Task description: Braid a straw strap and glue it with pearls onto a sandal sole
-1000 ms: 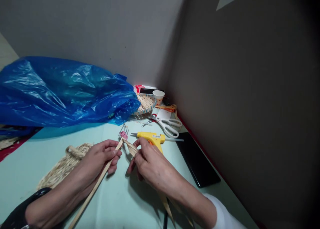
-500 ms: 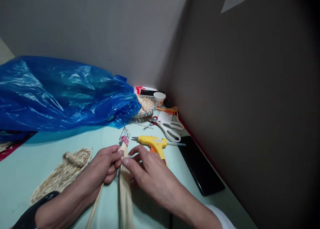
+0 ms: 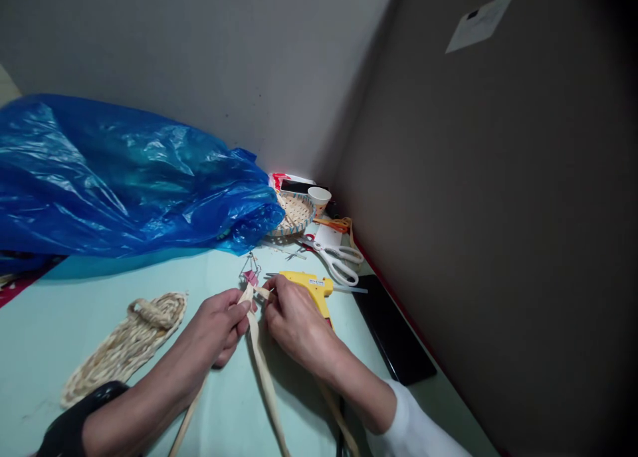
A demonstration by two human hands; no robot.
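A pink binder clip (image 3: 250, 277) grips the top ends of several pale, flat fibre strips (image 3: 264, 370). Just below it, my left hand (image 3: 226, 324) pinches the strips between thumb and fingers. One strip trails out under that hand toward the lower left. To the right of the clip, my right hand (image 3: 296, 317) is closed on a separate strip, pulled out sideways; its tail runs down beneath my forearm. The middle strip hangs loose between the hands. Left of my left hand lies a braided, sole-shaped piece (image 3: 124, 347) with a loop at its far end.
A yellow glue gun (image 3: 306, 282) lies right behind my right hand. Beyond are white-handled scissors (image 3: 339, 258), a woven basket (image 3: 299, 211) and a paper cup (image 3: 319, 196). A black flat device (image 3: 393, 331) lies at right; a blue plastic bag (image 3: 124, 178) fills the back left.
My right hand has closed on one strip and drawn it off to the right. The strips, bunched together before, are now spread apart. My left hand stays below the clip.
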